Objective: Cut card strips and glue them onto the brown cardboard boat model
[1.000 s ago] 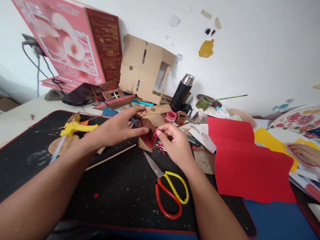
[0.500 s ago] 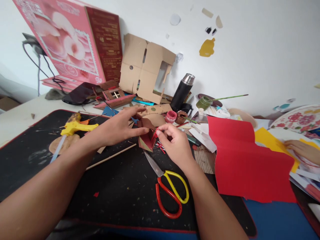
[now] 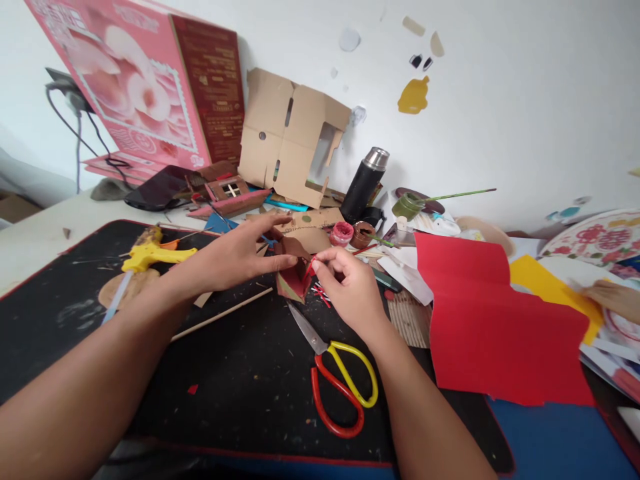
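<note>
Between my hands stands a small reddish-brown folded cardboard piece, partly hidden by my fingers. My left hand reaches over its left side, fingers stretched and apart, with the thumb resting at its edge. My right hand is closed in a pinch on a small red strip, held against the right side of the cardboard. Several red and white bits lie just below the pinch. Scissors with one red and one yellow handle lie in front, blades pointing at the cardboard.
A yellow glue gun and a thin wooden stick lie to the left. Behind are paint jars, a black thermos and a cardboard sheet. Red paper is at right, near another person's hand.
My two hands, the strip and the cardboard stay nearly where they were. The other person's hand at the far right has shifted slightly to the right.
</note>
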Demonstrator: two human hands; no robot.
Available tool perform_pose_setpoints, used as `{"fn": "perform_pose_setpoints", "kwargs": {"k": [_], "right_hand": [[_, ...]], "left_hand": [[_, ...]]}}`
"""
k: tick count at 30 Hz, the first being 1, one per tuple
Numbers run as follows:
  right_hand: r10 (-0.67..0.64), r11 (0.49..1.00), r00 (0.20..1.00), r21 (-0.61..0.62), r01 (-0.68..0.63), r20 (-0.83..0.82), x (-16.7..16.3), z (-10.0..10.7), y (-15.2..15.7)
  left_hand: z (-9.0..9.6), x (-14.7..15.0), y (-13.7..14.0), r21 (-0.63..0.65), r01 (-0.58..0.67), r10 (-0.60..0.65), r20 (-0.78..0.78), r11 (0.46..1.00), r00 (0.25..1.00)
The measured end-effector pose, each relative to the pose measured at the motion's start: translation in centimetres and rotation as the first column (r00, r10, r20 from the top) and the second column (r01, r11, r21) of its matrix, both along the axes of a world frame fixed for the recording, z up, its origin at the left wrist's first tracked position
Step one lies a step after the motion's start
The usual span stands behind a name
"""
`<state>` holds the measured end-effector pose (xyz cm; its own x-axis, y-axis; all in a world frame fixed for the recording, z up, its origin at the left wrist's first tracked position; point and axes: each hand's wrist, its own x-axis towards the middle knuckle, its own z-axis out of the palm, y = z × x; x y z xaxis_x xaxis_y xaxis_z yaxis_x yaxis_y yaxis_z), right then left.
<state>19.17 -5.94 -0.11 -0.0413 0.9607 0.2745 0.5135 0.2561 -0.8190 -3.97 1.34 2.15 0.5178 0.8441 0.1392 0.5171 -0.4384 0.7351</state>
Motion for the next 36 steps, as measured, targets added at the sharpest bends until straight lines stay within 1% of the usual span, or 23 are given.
{"fn": "perform_pose_setpoints", "kwargs": {"k": [8,13,26,36], "right_hand": [[-0.001,1.0,1.0,0.009,0.001,-0.023,-0.02,-0.11,0.11],[-0.009,1.0,0.999,0.014,0.01,-0.038,-0.08,-0.03,0.09],[0.002,1.0,1.0,0.007,-0.002,-0.013,0.04,0.04,0.06],[-0.013,1.0,1.0,0.018,0.014,-0.006,-0.01,-0.05,-0.02]], "left_hand": [[-0.17,-0.07,0.03,0.043,0.008,-0.008,0.002,0.999,1.0],[-0.02,-0.12,-0.1,0.034,0.001,-0.001,0.003,0.999,1.0],[0.08,-0.16,-0.08,0.017,0.007,-0.007,0.008,1.0,1.0],[-0.15,-0.23,0.06,0.036,0.012,-0.012,0.014,0.999,1.0]]}}
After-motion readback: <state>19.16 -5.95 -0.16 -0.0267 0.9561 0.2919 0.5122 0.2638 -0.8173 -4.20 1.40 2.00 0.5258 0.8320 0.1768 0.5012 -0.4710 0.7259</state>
